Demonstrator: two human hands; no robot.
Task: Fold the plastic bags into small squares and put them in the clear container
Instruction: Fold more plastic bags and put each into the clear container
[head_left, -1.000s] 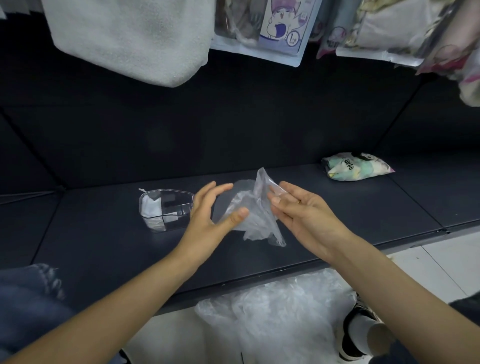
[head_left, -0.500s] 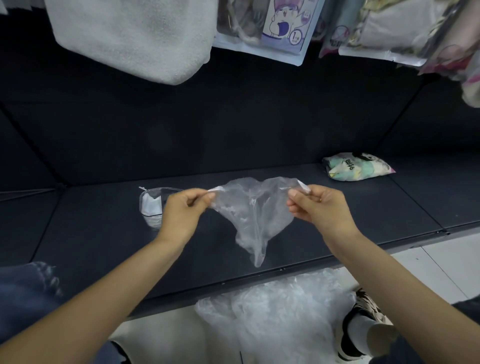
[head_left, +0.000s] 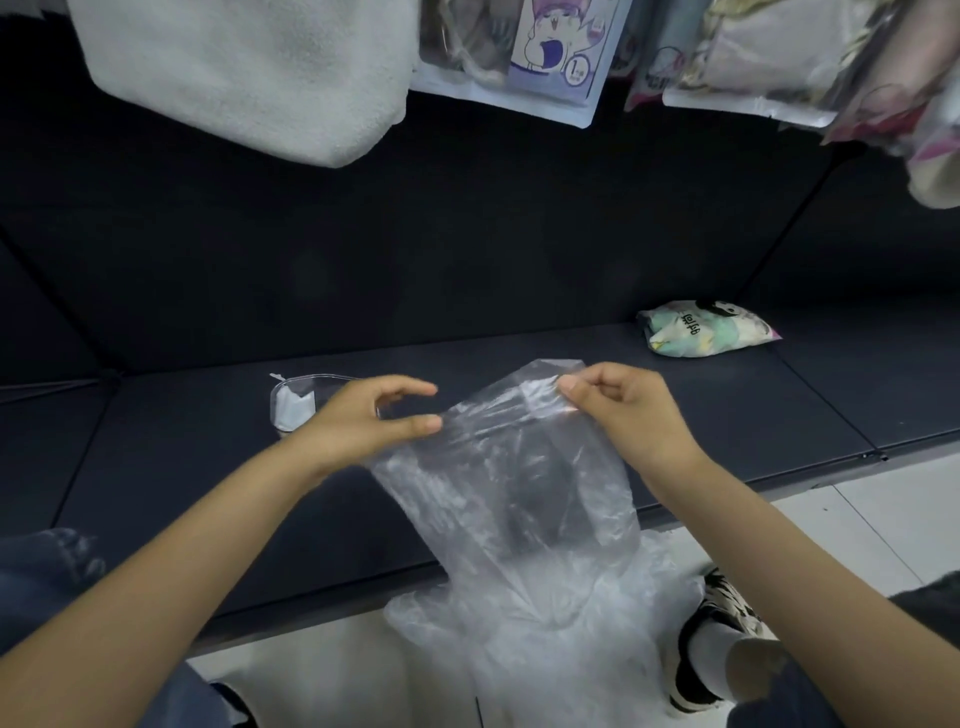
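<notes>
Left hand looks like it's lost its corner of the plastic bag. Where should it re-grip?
Probably the top-left corner of the plastic bag, beside the left hand; pinch it from the left. The right hand pinches the opposite top corner, and the bag hangs open below, so matching corners should square the top edge for folding.

Dim, even light on the dark shelf (head_left: 208, 467); brighter floor (head_left: 857, 519); wide-angle bending at the edges; hanging packets (head_left: 545, 52) up top slightly blurred
</notes>
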